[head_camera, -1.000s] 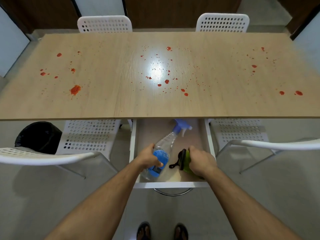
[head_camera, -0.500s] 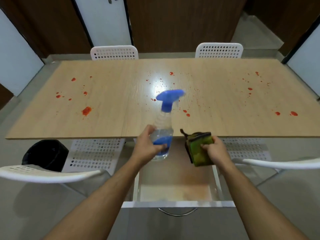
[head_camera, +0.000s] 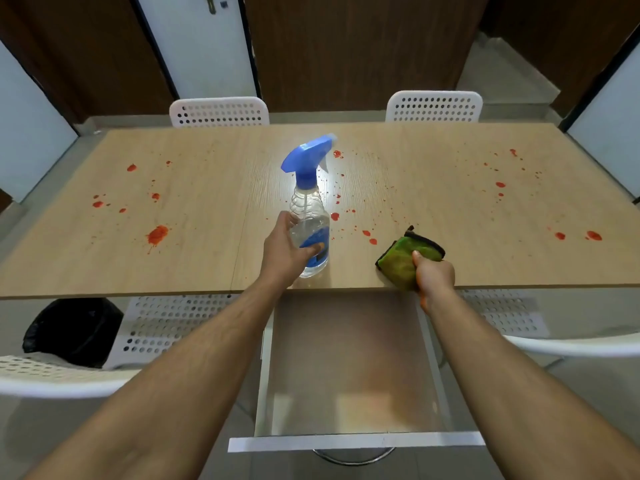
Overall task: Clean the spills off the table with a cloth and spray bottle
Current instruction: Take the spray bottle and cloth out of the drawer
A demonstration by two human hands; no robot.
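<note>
Left hand (head_camera: 285, 251) extended forward, fingers wrapped round clear plastic spray bottle with blue trigger head (head_camera: 309, 216), upright at near edge of red-spattered light wood bench (head_camera: 104, 258). Right hand (head_camera: 433, 277) grips folded green cloth (head_camera: 398, 258) resting on bench edge.

Both arms reach forward, left hand (head_camera: 284, 251) and right hand (head_camera: 433, 277) curled, gripping.

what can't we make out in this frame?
- Spray bottle label: head view, the left hand covers part of it and the print is too small.
- Cloth near edge: hidden by the right hand.
- Table left end: cut off by the frame edge.
</note>
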